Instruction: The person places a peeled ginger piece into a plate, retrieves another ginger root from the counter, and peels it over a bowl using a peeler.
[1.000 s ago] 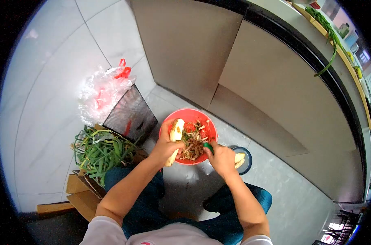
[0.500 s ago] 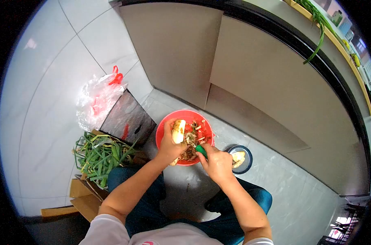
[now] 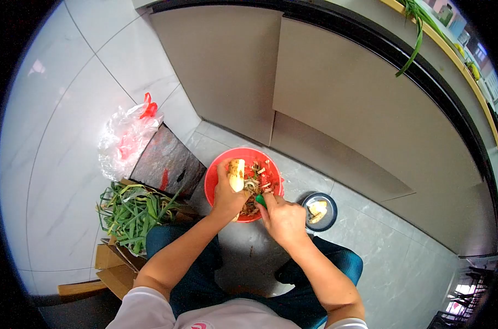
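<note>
Over the red basin (image 3: 210,189), fingers of the left hand (image 3: 227,198) clamp the root (image 3: 237,171); those of the right hand (image 3: 286,217) grip a green handle (image 3: 261,200). The root looks stiff, likely light, slick where bare; its middle seems the surest hold.

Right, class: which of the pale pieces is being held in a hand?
The brown-patched piece in the left hand, over the red basin. The other pale pieces lie in the small round dish, unheld.
</note>
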Demonstrator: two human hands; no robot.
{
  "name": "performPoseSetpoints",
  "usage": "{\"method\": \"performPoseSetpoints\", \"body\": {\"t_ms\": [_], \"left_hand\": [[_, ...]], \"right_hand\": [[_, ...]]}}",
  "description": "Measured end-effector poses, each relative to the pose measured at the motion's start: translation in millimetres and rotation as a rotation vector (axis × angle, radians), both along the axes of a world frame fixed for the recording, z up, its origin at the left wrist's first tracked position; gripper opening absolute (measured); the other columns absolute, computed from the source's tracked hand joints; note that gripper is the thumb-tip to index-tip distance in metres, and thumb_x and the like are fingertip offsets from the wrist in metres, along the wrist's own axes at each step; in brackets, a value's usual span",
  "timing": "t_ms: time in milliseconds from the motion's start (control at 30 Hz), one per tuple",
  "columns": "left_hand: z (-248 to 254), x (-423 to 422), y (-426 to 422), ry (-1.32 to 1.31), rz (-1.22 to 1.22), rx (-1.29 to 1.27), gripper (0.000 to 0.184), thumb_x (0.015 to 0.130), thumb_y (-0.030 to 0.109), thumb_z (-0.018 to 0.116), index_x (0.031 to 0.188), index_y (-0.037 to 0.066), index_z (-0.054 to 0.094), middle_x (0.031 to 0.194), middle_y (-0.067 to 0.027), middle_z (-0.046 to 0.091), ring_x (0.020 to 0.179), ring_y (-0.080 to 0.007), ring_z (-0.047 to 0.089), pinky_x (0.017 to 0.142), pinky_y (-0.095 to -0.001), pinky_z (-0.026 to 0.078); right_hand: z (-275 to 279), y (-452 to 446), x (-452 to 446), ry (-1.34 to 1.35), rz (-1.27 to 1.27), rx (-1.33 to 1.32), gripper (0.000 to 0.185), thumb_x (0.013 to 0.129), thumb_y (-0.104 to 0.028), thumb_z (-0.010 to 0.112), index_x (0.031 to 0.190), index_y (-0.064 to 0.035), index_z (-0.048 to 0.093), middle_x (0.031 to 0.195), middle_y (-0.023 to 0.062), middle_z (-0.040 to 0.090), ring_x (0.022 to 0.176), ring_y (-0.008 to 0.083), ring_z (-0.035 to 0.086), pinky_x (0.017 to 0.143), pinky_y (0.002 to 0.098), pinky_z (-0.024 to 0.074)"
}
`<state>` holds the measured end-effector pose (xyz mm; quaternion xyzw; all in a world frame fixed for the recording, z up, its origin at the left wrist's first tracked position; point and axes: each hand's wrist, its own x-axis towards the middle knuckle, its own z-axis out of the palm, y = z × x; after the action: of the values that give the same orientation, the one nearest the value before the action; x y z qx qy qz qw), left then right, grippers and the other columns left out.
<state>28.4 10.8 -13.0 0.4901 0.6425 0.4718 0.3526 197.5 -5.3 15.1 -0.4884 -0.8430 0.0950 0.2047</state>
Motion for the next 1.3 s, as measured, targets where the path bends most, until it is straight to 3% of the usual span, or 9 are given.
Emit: {"method": "performPoseSetpoints", "body": {"t_ms": [133,233,567,667,733,933,1067,1167,1300], "left_hand": [[-9.1,-0.7,1.1,0.012,0.026,0.096,0.082,0.070,-0.006,0.072,0.138,0.012,0.030,0.122,-0.0194,0.057,0.110,-0.0294,0.061,0.093,-0.0387,0.050],[4.2,0.5,0.7,0.010,0.042,0.043,0.086,0.062,-0.014,0.067,0.137,0.006,0.030,0.124,-0.0139,0.049,0.116,-0.0245,0.051,0.101,-0.0364,0.043],[-8.4,-18.3,5.8,-0.023,0.067,0.144,0.081,0.065,-0.012,0.067,0.135,0.011,0.032,0.120,-0.0138,0.051,0.110,-0.0231,0.055,0.096,-0.0338,0.046],[-27.9,-28.7,3.7,0.073,0.093,0.173,0.079,0.070,-0.012,0.064,0.136,0.014,0.030,0.113,-0.0128,0.055,0.091,-0.0205,0.060,0.078,-0.0317,0.053],[-1.2,-24.7,0.3,-0.307,0.025,-0.105,0.079,0.072,-0.012,0.061,0.137,0.015,0.027,0.107,-0.0124,0.057,0.069,-0.0169,0.060,0.058,-0.0285,0.053],[5.9,-26.2,-5.8,-0.350,-0.079,-0.103,0.083,0.072,-0.015,0.059,0.140,0.018,0.024,0.100,-0.0124,0.059,0.058,-0.0146,0.057,0.043,-0.0253,0.047],[18.0,-31.5,-9.8,-0.589,-0.129,-0.224,0.084,0.072,-0.015,0.061,0.140,0.020,0.025,0.091,-0.0090,0.058,0.055,-0.0143,0.056,0.043,-0.0260,0.046],[19.7,-36.1,-10.3,-0.655,-0.138,-0.272,0.087,0.072,-0.013,0.062,0.142,0.022,0.025,0.087,-0.0083,0.058,0.054,-0.0137,0.055,0.041,-0.0265,0.044],[20.5,-41.8,-12.9,-0.661,-0.185,-0.308,0.090,0.071,-0.013,0.062,0.144,0.023,0.024,0.088,-0.0089,0.058,0.054,-0.0140,0.056,0.041,-0.0270,0.043]], "right_hand": [[1.0,-0.1,-0.3,0.029,0.008,0.003,0.024,0.086,-0.025,0.069,0.094,-0.0046,0.061,0.071,0.0119,0.066,0.056,0.0302,0.066,0.047,0.0390,0.0511],[4.1,-0.4,-1.4,0.020,0.002,-0.013,0.023,0.086,-0.025,0.069,0.094,-0.0051,0.061,0.072,0.0121,0.066,0.056,0.0304,0.066,0.048,0.0397,0.0515],[-1.7,15.3,11.1,0.004,-0.094,-0.103,0.025,0.085,-0.027,0.069,0.097,-0.0057,0.064,0.074,0.0148,0.068,0.062,0.0322,0.067,0.055,0.0423,0.0532],[-27.9,20.8,14.0,0.198,-0.119,-0.304,0.027,0.086,-0.031,0.068,0.094,-0.0055,0.066,0.075,0.0162,0.068,0.066,0.0336,0.068,0.061,0.0451,0.0540],[-77.7,31.1,18.5,-0.433,-0.044,-0.351,0.033,0.085,-0.034,0.066,0.101,-0.0045,0.067,0.077,0.0161,0.070,0.072,0.0322,0.070,0.064,0.0469,0.0554],[-47.7,29.7,10.9,-0.384,-0.176,-0.473,0.038,0.092,-0.044,0.058,0.108,-0.0114,0.067,0.087,0.0167,0.071,0.085,0.0328,0.070,0.072,0.0460,0.0555],[-46.8,31.5,9.2,-0.018,-0.212,-0.576,0.037,0.091,-0.046,0.060,0.111,-0.0149,0.067,0.091,0.0181,0.071,0.087,0.0328,0.069,0.078,0.0431,0.0539],[-66.1,37.7,3.9,0.804,-0.129,-0.760,0.024,0.096,-0.028,0.064,0.102,-0.0049,0.065,0.084,-0.0024,0.065,0.076,0.0059,0.056,0.069,0.0232,0.0449],[-36.7,28.0,-8.4,1.105,-0.049,-1.004,0.020,0.097,-0.026,0.063,0.103,-0.0066,0.065,0.087,-0.0038,0.065,0.078,0.0051,0.056,0.070,0.0214,0.0437]]}}
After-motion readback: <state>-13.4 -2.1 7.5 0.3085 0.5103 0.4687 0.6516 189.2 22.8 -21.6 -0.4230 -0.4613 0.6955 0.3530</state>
